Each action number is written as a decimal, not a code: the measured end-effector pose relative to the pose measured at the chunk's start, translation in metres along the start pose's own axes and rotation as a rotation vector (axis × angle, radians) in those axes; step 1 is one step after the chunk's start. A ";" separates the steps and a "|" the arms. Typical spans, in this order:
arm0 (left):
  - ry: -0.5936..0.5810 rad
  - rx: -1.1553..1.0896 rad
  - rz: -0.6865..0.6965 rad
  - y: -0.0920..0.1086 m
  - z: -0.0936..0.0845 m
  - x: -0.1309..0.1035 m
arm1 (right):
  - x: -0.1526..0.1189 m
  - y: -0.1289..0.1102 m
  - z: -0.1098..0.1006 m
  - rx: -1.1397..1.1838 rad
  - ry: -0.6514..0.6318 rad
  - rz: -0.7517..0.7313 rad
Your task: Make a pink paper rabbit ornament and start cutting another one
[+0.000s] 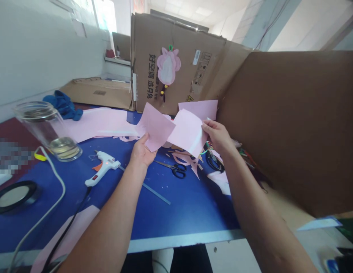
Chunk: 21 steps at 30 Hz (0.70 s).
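Between the thumb and fingers of the left hand is a pink, four-sided sheet of paper, held up over the flat blue table. Across from it, the right hand pinches a paler pink paper sheet by its edge. The two overlap in view; I cannot tell if they touch. The step seems to be holding both up together, and moving them calls for a soft pinch, since paper bends. Below and right of the left fingers lie black-handled metal scissors; left of those fingers, a white plastic glue gun
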State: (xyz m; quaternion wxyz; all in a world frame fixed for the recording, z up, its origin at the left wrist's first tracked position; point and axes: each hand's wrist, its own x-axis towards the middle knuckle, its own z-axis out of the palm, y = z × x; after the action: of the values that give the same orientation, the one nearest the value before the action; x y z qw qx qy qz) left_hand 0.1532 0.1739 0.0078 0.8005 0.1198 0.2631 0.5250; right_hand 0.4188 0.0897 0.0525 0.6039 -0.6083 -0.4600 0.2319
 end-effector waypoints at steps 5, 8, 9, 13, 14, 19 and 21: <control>-0.208 0.185 -0.089 -0.012 -0.001 -0.004 | -0.022 0.021 0.016 -0.082 -0.113 -0.050; -0.247 0.334 -0.157 -0.023 -0.003 -0.002 | -0.027 0.030 0.021 -0.123 -0.165 -0.073; -0.234 0.361 -0.155 -0.025 -0.003 -0.001 | -0.028 0.029 0.022 -0.121 -0.161 -0.071; -0.122 0.281 -0.076 -0.023 -0.004 0.002 | -0.045 -0.003 0.021 -0.132 0.099 -0.123; -0.104 0.239 -0.054 -0.020 -0.004 0.003 | -0.054 -0.019 0.019 -0.097 0.101 -0.154; -0.025 0.129 -0.069 -0.006 -0.005 0.001 | -0.122 -0.096 0.009 0.189 -1.001 -0.317; -0.006 0.099 -0.070 -0.004 -0.006 0.000 | -0.143 -0.112 0.006 0.136 -1.404 -0.480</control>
State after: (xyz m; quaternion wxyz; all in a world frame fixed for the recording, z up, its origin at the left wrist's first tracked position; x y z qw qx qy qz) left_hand 0.1536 0.1720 0.0009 0.8122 0.1516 0.2903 0.4827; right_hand 0.3154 -0.0442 0.1183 0.2385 -0.1613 -0.8424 0.4555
